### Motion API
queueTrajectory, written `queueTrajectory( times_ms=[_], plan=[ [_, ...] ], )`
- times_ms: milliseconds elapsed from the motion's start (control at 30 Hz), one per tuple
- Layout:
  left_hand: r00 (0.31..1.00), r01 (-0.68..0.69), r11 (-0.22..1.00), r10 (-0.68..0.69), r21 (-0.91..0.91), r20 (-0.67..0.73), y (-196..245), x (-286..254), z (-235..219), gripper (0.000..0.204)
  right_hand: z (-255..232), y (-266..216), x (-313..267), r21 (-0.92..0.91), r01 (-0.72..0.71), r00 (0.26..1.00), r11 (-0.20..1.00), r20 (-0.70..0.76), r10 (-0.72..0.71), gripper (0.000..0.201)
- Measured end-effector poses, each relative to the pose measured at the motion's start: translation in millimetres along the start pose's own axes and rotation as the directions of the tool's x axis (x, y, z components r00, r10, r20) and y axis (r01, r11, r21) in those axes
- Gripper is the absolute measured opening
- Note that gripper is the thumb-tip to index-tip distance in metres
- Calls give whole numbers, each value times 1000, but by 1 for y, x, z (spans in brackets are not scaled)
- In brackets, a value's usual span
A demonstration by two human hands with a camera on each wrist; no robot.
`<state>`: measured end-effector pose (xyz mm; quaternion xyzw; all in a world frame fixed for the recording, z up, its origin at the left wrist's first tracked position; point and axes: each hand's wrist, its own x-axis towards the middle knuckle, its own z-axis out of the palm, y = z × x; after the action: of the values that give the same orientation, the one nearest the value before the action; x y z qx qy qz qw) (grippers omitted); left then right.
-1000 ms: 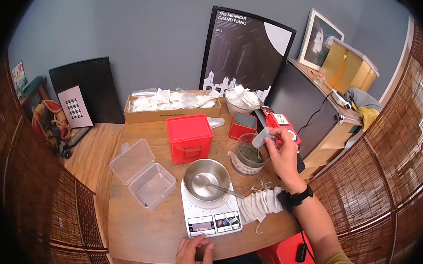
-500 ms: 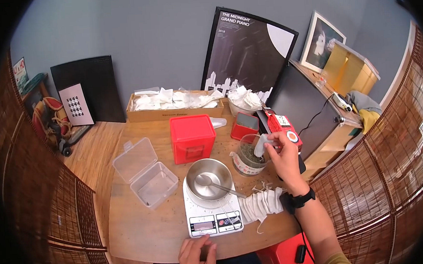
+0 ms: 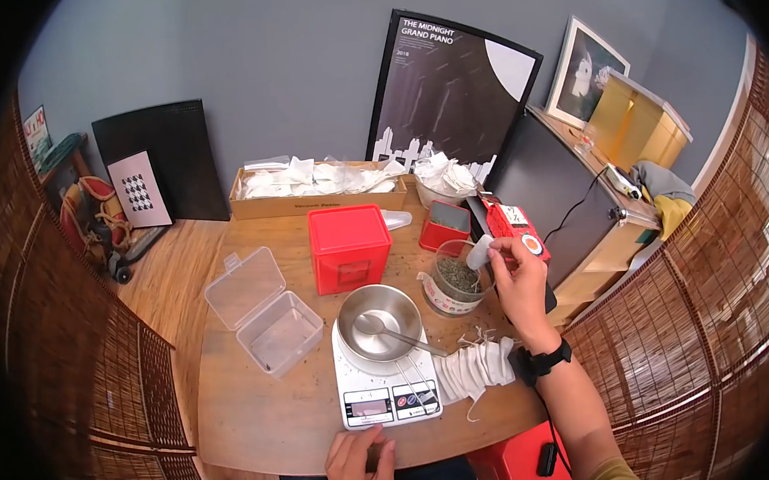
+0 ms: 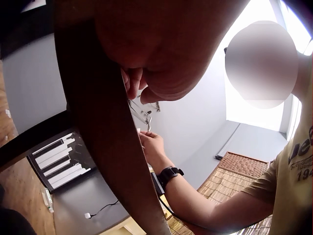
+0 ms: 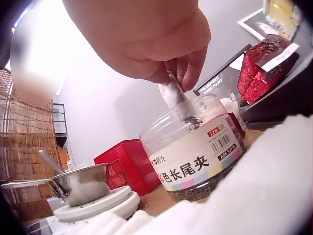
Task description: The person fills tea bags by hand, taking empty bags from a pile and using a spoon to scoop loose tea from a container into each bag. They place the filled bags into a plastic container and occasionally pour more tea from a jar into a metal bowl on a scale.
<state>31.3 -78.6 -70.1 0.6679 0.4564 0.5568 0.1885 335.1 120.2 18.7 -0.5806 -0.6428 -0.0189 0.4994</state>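
My right hand [image 3: 521, 286] pinches a small translucent plastic scoop [image 3: 479, 253] at the mouth of a clear round jar [image 3: 442, 303]. Dried, dark green leaf bits [image 3: 459, 275] lie inside the jar. In the right wrist view, the scoop [image 5: 172, 94] tilts down into the jar [image 5: 195, 159], with dark bits at its lower end. At the table's front edge rests my left hand [image 3: 360, 467], loosely bent and holding nothing, just below a white kitchen scale [image 3: 366, 420]. A steel pan [image 3: 352, 340] with a spoon [image 3: 390, 332] in it sits on the scale.
Filled white pouches [image 3: 476, 368] lie in a row right of the scale. An open plastic box [image 3: 280, 334] sits left, a red tin [image 3: 350, 251] behind the pan. Farther back are a carton [image 3: 312, 207] of white bags and a smaller red tin [image 3: 444, 235].
The scoop in my right hand dipped down into the jar, then came back up a little toward its rim. My left hand stayed at the table edge.
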Motion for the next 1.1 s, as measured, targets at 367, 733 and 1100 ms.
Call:
queueTrajectory(
  times_ms=[367,733,1100],
  plan=[
    [1000,-7,1000,7,6,21,3,1,0,30,-6,-1,1,64,-79,996,995,34,77,12],
    [999,-10,999,8,46,41,-1,-2,4,36,6,23,0,341,-197,979,919,114,167,13],
    [1000,-11,1000,10,24,25,-7,-7,6,33,9,21,2,428,-211,975,879,31,219,12]
  ],
)
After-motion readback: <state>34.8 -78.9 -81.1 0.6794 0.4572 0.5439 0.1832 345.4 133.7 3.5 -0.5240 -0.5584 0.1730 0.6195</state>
